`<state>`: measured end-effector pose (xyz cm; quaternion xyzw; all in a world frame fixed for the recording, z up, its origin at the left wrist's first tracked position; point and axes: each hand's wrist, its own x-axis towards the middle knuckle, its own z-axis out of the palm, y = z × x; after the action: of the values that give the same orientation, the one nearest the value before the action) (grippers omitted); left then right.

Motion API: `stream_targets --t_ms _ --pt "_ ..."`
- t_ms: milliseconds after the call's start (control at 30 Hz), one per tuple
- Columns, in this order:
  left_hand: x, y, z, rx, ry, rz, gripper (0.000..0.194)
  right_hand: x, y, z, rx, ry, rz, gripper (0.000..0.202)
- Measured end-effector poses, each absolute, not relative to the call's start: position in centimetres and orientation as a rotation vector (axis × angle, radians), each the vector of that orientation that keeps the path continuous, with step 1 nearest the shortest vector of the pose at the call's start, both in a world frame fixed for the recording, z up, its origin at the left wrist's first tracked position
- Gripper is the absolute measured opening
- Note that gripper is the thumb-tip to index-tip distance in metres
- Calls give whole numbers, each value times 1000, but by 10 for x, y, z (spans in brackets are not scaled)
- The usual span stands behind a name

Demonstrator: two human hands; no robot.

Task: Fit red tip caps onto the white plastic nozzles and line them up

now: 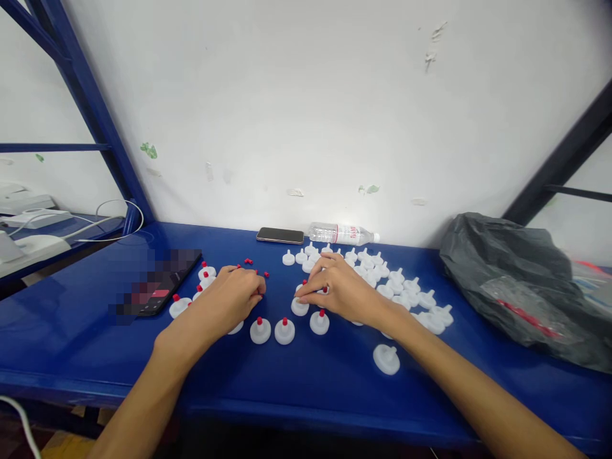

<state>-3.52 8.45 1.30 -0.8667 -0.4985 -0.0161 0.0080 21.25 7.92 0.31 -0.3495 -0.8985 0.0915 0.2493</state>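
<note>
My right hand (337, 284) pinches a white spout cap (300, 308) that stands on the table, thumb and fingertips at its top. My left hand (239, 290) is closed with curled fingers, close to small loose red tips (248, 261); whatever it holds is hidden. In front of the hands stand white spout caps with red tips on their spouts, such as one red-tipped cap (284, 331). More red-tipped caps (180, 306) sit left of and partly behind my left forearm. Beyond my right hand lie several white caps with bare spouts (396, 277).
A dark phone (280, 236) and a clear bottle (342, 233) lie by the wall. A larger black device (165, 287) is at left. On the right, a black plastic bag (507, 287) carries a clear packet with red pieces (528, 319). A single bare cap (386, 359) lies near my right forearm.
</note>
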Motion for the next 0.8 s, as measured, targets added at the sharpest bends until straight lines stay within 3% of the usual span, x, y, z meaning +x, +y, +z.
stream_targets --t_ms 200,367,533,800 --pt "-38 83 10 -2723 -1579 -149 15 212 78 4 -1023 -2438 179 11" --pt "-37 81 9 -2741 -1549 -279 12 209 74 5 -1063 -2476 216 26" --pt "-37 80 10 -2756 -1506 -385 14 210 77 5 -983 -2447 203 6" --pt "-33 69 16 -2799 -1430 -662 21 207 69 12 -939 -2139 676 15"
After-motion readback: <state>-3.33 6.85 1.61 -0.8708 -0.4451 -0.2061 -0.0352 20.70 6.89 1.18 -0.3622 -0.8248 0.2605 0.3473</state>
